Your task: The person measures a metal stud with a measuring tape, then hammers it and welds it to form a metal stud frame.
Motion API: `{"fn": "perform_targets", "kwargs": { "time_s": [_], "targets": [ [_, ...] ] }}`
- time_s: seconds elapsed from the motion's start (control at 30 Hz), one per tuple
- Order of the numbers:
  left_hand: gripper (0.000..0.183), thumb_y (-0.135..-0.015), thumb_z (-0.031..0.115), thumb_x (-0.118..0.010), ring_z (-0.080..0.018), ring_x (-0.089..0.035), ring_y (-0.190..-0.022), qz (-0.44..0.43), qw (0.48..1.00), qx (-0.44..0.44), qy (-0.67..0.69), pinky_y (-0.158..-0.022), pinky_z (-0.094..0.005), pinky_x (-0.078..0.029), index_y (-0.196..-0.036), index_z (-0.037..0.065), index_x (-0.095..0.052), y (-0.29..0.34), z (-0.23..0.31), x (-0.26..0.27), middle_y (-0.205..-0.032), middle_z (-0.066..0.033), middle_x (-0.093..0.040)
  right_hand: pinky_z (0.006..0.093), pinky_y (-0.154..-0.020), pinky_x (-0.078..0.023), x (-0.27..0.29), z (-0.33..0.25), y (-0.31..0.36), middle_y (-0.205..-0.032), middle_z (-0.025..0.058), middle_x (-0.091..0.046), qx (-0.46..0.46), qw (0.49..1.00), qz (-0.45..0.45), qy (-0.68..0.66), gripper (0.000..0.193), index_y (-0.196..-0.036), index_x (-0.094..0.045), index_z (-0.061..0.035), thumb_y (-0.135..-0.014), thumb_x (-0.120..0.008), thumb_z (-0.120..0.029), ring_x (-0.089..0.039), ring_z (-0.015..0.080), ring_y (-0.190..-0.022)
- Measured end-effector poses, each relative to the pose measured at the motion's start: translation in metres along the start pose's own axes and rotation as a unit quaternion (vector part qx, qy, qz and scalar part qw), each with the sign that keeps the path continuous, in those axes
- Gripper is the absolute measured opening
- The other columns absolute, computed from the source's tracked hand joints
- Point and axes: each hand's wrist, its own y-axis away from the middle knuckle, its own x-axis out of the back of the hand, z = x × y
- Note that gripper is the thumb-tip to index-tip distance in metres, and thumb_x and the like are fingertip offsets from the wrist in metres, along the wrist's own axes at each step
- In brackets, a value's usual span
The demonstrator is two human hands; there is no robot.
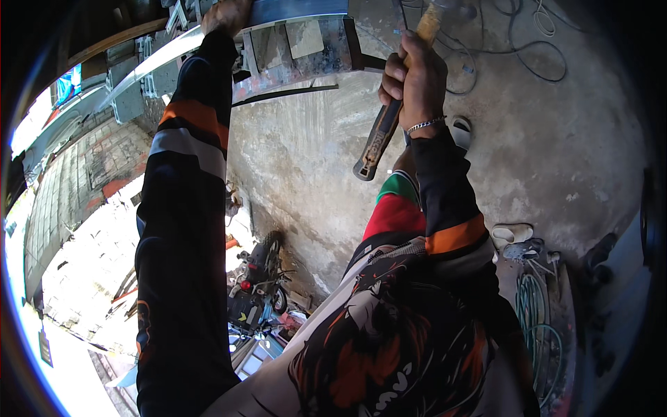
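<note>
Gripping a hammer [377, 141] at the upper middle of the frame, the right hand [420, 80] wraps its fingers around the handle, thumb pressed along it; the head lies at the top edge, partly cut off. The left hand [227, 15] is at the top edge, left of centre, against a long blue-grey metal piece [299, 8]; whether it clasps the metal or only rests there, I cannot tell.

The metal runs over a stained frame [333, 52] with open gaps. If it is not fastened, a blow away from its support could make it bounce, slide or bend. A glancing strike could send the hammer toward the left hand, which is on the same piece. A sweaty or loosened grip could let the handle twist in the palm.

Loose cables [564, 68] loop over the floor [570, 146] at the upper right, and could snag a step. The pale slipper [461, 133] below the right hand, seemingly open, would shield toes poorly should anything drop.
</note>
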Motion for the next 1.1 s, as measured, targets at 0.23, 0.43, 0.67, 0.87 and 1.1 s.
{"fn": "perform_targets", "kwargs": {
  "time_s": [0.23,0.43,0.67,0.87,1.1],
  "targets": [
    [0.034,-0.101,0.03,-0.042,-0.0354,-0.067,-0.082,-0.069,0.995,0.04,0.057,-0.068,-0.0512,-0.051,-0.11,0.009,-0.066,-0.003,-0.004,0.003,-0.09,-0.0181,-0.07,0.0292,-0.04,-0.036,0.004,0.003,0.001,-0.056,-0.0047,-0.04,0.028,0.999,-0.015,-0.034,0.031,-0.083,-0.047,-0.0134,-0.095,-0.062,-0.038,-0.036,0.0079,-0.039],
    [0.038,-0.102,0.035,-0.039,-0.0394,-0.067,-0.081,-0.013,0.995,0.063,0.071,-0.071,-0.0538,-0.051,-0.108,0.01,-0.067,-0.003,0.004,0.013,-0.088,-0.0195,-0.07,0.0298,-0.04,-0.036,0.0,0.003,0.005,-0.057,-0.0043,-0.04,0.01,1.0,-0.01,-0.009,0.03,-0.082,-0.046,-0.0134,-0.095,-0.058,-0.038,-0.036,0.0087,-0.039],
    [0.027,-0.099,0.02,-0.044,-0.0293,-0.069,-0.073,0.013,1.0,-0.019,-0.016,-0.063,-0.0455,-0.052,-0.114,0.01,-0.063,0.001,-0.004,-0.004,-0.078,-0.0136,-0.07,0.03,-0.04,-0.036,-0.006,0.009,0.021,-0.056,-0.0035,-0.039,-0.017,1.0,-0.01,-0.014,0.03,-0.082,-0.046,-0.013,-0.096,-0.058,-0.037,-0.036,0.0096,-0.038],
    [0.025,-0.097,0.022,-0.047,-0.0282,-0.068,-0.069,-0.034,0.999,0.012,-0.022,-0.06,-0.0442,-0.051,-0.113,0.011,-0.063,0.002,0.003,0.006,-0.073,-0.0126,-0.069,0.0291,-0.038,-0.034,-0.009,0.013,0.024,-0.055,-0.0035,-0.04,-0.013,1.0,-0.003,-0.024,0.031,-0.081,-0.046,-0.0134,-0.096,-0.059,-0.037,-0.035,0.0088,-0.037],
    [0.026,-0.099,0.026,-0.045,-0.0315,-0.068,-0.076,0.036,0.999,-0.006,0.023,-0.065,-0.0471,-0.052,-0.109,0.011,-0.064,0.002,-0.005,-0.007,-0.081,-0.0146,-0.07,0.0297,-0.038,-0.034,-0.009,0.014,0.024,-0.054,-0.0038,-0.039,-0.009,0.999,-0.004,-0.049,0.032,-0.082,-0.045,-0.0134,-0.096,-0.058,-0.038,-0.034,0.0089,-0.037]
  ]
}}
